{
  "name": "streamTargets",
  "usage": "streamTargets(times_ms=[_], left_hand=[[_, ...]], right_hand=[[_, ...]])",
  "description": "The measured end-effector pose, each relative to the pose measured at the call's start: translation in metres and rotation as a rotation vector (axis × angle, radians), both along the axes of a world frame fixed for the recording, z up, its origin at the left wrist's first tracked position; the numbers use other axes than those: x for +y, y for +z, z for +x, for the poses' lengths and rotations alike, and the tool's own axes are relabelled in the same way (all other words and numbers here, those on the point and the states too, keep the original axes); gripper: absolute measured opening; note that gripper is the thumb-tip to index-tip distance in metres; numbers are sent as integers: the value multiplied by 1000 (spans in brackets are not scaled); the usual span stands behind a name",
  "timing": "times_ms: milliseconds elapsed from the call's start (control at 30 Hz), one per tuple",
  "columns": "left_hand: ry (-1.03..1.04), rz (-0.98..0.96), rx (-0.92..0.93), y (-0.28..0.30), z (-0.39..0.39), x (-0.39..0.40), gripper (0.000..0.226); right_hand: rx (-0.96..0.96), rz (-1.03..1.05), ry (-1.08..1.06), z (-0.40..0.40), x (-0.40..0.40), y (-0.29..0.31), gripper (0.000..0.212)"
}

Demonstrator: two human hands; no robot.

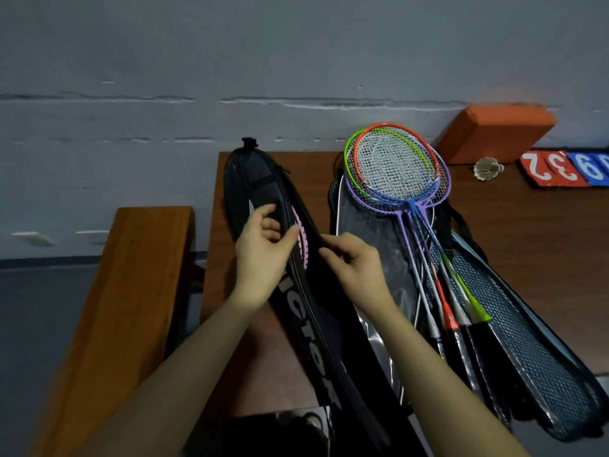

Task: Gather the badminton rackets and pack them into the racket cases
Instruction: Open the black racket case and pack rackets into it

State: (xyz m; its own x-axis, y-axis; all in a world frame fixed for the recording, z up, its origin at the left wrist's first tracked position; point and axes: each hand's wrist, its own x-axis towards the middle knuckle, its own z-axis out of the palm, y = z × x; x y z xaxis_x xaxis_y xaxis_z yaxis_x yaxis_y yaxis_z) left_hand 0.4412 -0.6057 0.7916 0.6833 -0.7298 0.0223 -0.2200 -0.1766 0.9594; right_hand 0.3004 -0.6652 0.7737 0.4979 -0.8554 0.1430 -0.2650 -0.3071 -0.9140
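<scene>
A long black racket case (253, 179) lies on the brown table (527, 232), slightly open along its zip. A pink racket head (302, 245) shows inside the gap. My left hand (263, 255) grips the case's left flap beside the pink frame. My right hand (356, 262) pinches the right edge of the opening. To the right, several rackets (395, 166) with orange, green, purple and blue frames lie stacked on a silver-grey case (369, 232). A mesh-fronted case (534, 357) lies under their handles.
A wooden bench (131, 291) stands left of the table. An orange block (494, 133) leans on the wall at the back right. A shuttlecock (487, 168) and red and blue score flip cards (566, 169) lie near it.
</scene>
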Motion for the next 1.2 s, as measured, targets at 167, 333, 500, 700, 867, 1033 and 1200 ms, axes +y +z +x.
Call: streamTargets(times_ms=[167, 333, 500, 700, 867, 1033, 1200], left_hand=[[40, -47, -1, 12, 3, -4, 37], [-61, -70, 123, 9, 4, 14, 33], [-163, -65, 187, 9, -9, 29, 35], [-208, -87, 275, 11, -10, 38, 34], [-249, -81, 282, 12, -1, 40, 34], [-232, -67, 279, 6, 0, 35, 35], [-234, -32, 34, 6, 11, 31, 38]], right_hand=[[-71, 101, 5, -5, 6, 7, 28], [-39, 141, -6, -1, 1, 12, 20], [-78, 27, -7, 32, -12, 42, 33], [91, 52, 69, 57, -38, 56, 36], [7, 116, 149, 56, -40, 58, 14], [100, -9, 141, 62, -46, 48, 22], [182, -270, 144, 58, -52, 41, 9]])
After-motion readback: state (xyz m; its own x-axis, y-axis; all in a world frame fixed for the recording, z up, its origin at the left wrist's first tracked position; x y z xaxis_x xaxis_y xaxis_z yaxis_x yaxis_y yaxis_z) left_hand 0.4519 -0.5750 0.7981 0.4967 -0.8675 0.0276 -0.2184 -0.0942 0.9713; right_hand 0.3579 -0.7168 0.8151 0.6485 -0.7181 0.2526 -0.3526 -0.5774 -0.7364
